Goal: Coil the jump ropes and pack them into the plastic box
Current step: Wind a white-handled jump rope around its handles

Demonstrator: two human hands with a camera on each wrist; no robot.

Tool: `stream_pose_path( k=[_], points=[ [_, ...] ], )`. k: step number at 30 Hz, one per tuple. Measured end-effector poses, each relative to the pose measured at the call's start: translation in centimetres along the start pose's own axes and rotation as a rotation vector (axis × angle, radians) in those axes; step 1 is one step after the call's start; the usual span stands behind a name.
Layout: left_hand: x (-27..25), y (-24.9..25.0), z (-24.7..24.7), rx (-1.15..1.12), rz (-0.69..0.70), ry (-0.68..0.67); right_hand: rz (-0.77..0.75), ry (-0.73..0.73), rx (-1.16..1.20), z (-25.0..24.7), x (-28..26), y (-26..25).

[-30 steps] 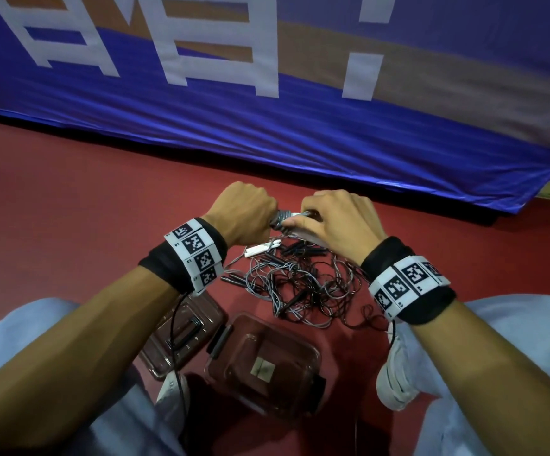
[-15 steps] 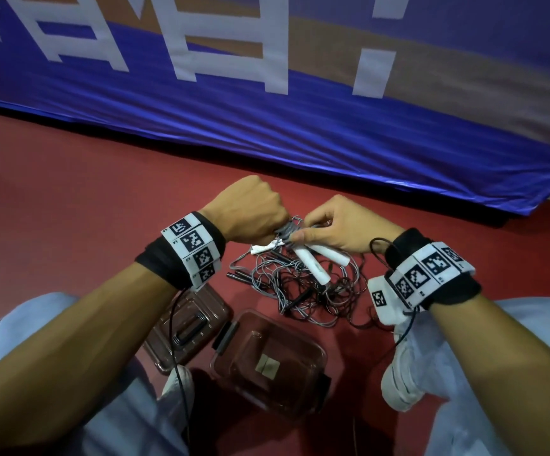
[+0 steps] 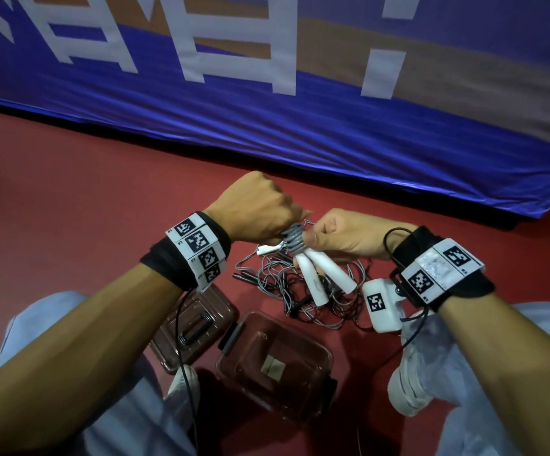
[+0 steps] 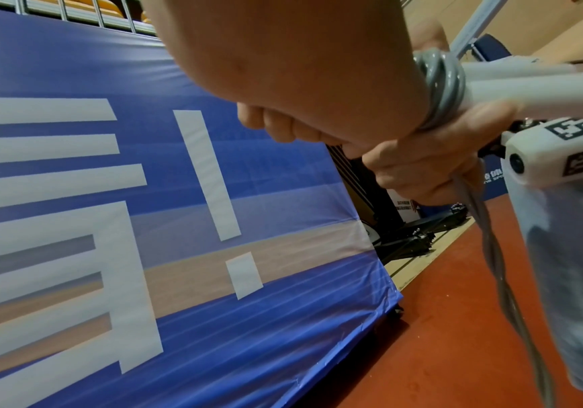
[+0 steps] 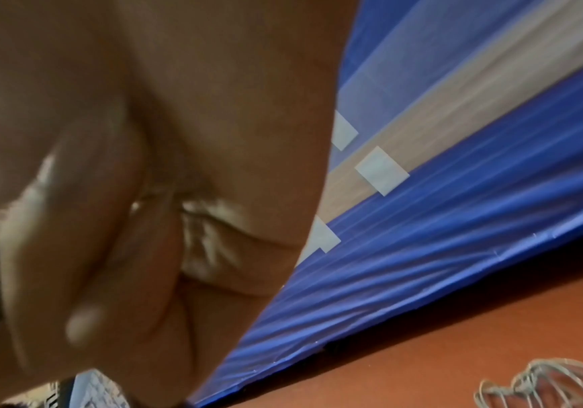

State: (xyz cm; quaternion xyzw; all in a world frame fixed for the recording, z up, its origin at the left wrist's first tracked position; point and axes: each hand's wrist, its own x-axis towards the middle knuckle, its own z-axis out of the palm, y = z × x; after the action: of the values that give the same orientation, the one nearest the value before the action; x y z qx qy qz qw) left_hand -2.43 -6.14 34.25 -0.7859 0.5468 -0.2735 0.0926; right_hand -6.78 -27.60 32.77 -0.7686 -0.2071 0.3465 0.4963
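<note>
The right hand [image 3: 339,236] is gripping the white handles [image 3: 319,274], long axis pointing toward the person, while the left hand [image 3: 253,205] is clenching the grey cord coil [image 3: 295,240] directly beside it.

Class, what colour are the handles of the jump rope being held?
White handles, wrapped with grey cord; clearest in the head view.

1. Dim indoor light is falling from overhead, leaving the red floor [image 3: 69,179] dull and muted.
2. A dark shadow is running under the blue banner [image 3: 300,126].
3. Wide-angle distortion is bending the banner's edges in the head view.
4. The right hand [image 5: 126,193] is filling the right wrist view, blurred and out of focus.
5. Shiny highlights are streaking across the banner's folds.
</note>
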Motion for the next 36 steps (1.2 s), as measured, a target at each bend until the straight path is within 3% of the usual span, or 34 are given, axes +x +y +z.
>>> stream_pose_path(
  k=[8, 11, 14, 18, 20, 23, 30, 33, 36],
  points=[
    [-0.1, 0.1, -0.4, -0.045, -0.162, 0.178, -0.024, -0.076, 0.287, 1.3, 0.7, -0.1],
    [0.1, 0.5, -0.7, -0.14, -0.276, 0.224, -0.021, 0.073, 0.391, 1.3, 0.6, 0.2],
    [0.6, 0.8, -1.1, -0.216, -0.492, 0.248, 0.011, 0.211, 0.51, 1.5, 0.9, 1.5],
    [1.0, 0.9, -1.4, -0.25, -0.751, 0.173, -0.259, -0.048, 1.029, 2.7, 1.7, 0.2],
    [1.6, 0.9, -1.8, -0.248, -0.871, -0.009, -0.225, -0.003, 1.072, 3.0, 2.2, -0.4],
    [1.8, 1.0, -1.5, -0.214, -0.962, -0.221, -0.169, 0.177, 1.022, 3.7, 3.0, -1.0],
    [1.9, 1.6, 0.3, -0.206, -1.054, -0.418, 0.062, 0.498, 0.845, 3.8, 3.9, -0.4],
    [1.9, 1.9, 1.0, -0.166, -1.045, -0.486, 0.134, 0.572, 0.513, 4.3, 4.0, -0.5],
    [2.1, 2.3, 1.3, -0.122, -1.017, -0.551, 0.159, 0.633, -0.025, 4.1, 3.6, 0.5]
  ],
)
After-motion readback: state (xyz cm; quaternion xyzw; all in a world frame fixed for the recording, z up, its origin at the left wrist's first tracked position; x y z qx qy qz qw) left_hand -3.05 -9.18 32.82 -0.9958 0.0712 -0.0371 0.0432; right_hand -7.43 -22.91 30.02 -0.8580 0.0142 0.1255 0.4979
